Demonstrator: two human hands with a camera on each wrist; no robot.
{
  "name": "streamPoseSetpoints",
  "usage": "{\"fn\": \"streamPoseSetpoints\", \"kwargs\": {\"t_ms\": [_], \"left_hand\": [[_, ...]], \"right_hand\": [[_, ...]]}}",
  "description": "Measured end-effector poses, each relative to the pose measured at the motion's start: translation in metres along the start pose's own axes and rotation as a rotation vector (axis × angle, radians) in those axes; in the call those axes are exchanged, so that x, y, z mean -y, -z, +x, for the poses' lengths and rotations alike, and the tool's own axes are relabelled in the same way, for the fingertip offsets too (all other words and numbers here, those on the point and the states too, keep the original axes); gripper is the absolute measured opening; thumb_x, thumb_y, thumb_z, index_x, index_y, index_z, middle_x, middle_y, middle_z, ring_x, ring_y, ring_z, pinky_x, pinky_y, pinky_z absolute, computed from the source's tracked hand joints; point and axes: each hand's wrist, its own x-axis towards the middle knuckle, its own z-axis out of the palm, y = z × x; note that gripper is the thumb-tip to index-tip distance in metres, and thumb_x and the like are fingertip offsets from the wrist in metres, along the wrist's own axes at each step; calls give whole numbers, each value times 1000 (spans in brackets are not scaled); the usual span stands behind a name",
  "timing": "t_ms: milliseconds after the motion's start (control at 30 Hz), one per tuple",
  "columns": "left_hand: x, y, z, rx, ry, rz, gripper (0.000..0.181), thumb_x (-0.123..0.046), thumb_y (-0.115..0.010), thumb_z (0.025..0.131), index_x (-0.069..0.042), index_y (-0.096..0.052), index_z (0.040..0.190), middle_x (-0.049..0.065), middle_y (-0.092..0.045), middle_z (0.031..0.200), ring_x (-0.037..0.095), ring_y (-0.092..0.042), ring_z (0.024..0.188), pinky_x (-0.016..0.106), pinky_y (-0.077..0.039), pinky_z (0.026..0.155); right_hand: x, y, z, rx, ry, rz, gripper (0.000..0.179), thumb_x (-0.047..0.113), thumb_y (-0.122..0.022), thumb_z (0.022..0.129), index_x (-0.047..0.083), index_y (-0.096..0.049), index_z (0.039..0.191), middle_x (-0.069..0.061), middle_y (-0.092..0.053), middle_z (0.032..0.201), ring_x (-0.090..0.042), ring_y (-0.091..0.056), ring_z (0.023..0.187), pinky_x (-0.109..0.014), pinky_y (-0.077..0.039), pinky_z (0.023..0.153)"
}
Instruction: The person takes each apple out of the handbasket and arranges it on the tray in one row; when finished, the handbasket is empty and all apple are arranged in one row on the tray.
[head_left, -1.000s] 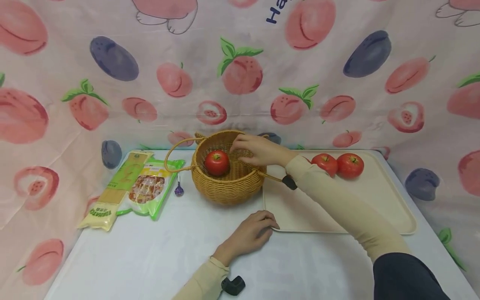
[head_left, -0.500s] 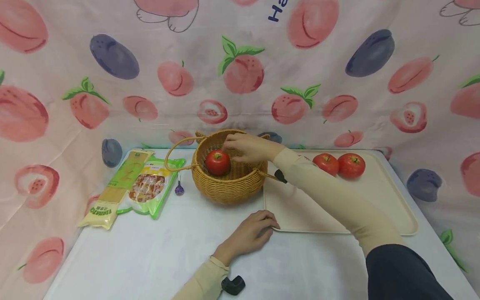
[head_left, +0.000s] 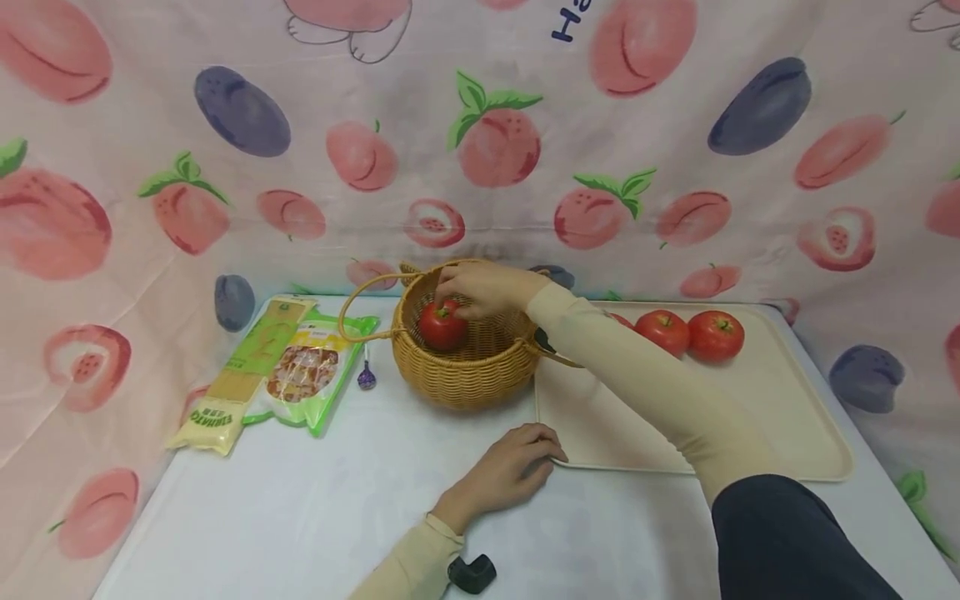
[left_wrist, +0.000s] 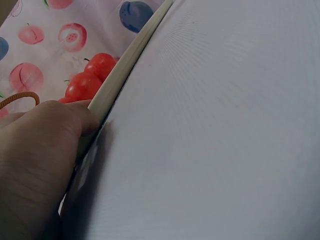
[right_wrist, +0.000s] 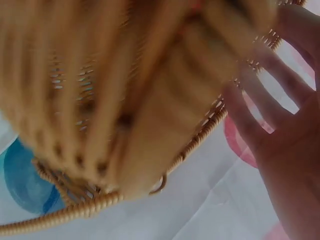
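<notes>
A brown wicker basket (head_left: 457, 383) with two loop handles stands mid-table, holding a red apple (head_left: 441, 330). My right hand (head_left: 491, 287) reaches over its rim from the right, the fingers at the apple's top and the thumb near its right side. In the right wrist view the fingers of the right hand (right_wrist: 295, 125) look fairly straight, with their tips hidden behind the blurred basket (right_wrist: 140, 100). My left hand (head_left: 506, 471) rests on the table with its fingertips touching the near-left corner of a cream tray (head_left: 750, 425). The tray's rim shows beside the left hand (left_wrist: 42, 145) in the left wrist view.
More red apples (head_left: 716, 336) sit at the tray's back, one partly behind the right sleeve. Left of the basket lie a long yellow-green packet (head_left: 251, 367), a green-edged bag of brown pieces (head_left: 303, 375) and a small purple-wrapped lollipop (head_left: 367, 377). A fruit-print cloth (head_left: 360, 158) hangs behind.
My right hand has moved left and slightly down inside the basket to the apple. The left hand stays at the tray's corner. The head view has shifted slightly.
</notes>
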Motion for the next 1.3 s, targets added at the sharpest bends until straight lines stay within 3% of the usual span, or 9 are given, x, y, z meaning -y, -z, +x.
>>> {"fn": "streamPoseSetpoints", "kwargs": {"t_ms": [100,333,500,667,833,1133,1300], "left_hand": [[-1,0,2,8,14,-5,21,-17,-53,94,-27,-64,109,-11,-54,117,4,-49,116,24,-41,100],[-4,0,2,16,29,-15,20,-18,-54,94,-26,-65,108,-11,-54,117,4,-49,115,24,-42,99],[-5,0,2,7,14,-5,20,-16,-55,94,-25,-65,108,-9,-55,117,5,-51,114,24,-43,99],[-4,0,3,4,11,-2,20,-17,-54,94,-25,-65,108,-10,-55,117,5,-50,116,24,-42,99],[-3,0,2,-2,7,-15,20,-16,-54,94,-25,-65,108,-9,-55,117,5,-50,116,24,-42,99],[-2,1,0,-2,5,-28,20,-15,-55,93,-25,-65,107,-9,-55,116,5,-50,114,22,-42,99],[-2,0,1,-11,-11,-26,21,-14,-54,93,-25,-65,108,-8,-56,116,5,-51,114,22,-43,98]], "right_hand": [[-1,0,5,39,-29,20,29,21,-63,89,20,-63,118,-4,-56,121,-20,-53,108,-40,-42,99],[-1,3,8,221,-105,74,37,24,-62,89,19,-58,126,-9,-51,128,-23,-51,115,-37,-41,101],[-3,14,7,209,-153,98,37,27,-62,90,20,-57,126,-4,-53,129,-20,-48,121,-38,-38,106],[-4,19,14,195,-118,129,34,24,-60,92,16,-58,125,-3,-55,129,-20,-47,123,-37,-38,105],[-1,12,25,240,-73,94,36,24,-58,91,14,-58,126,-5,-57,127,-22,-50,119,-37,-39,104],[-1,1,41,369,-80,119,47,19,-58,89,15,-50,136,-9,-50,133,-21,-49,118,-36,-41,102],[-4,-8,46,389,-60,106,51,19,-60,88,16,-48,137,-11,-49,130,-21,-47,113,-37,-42,99]]}}
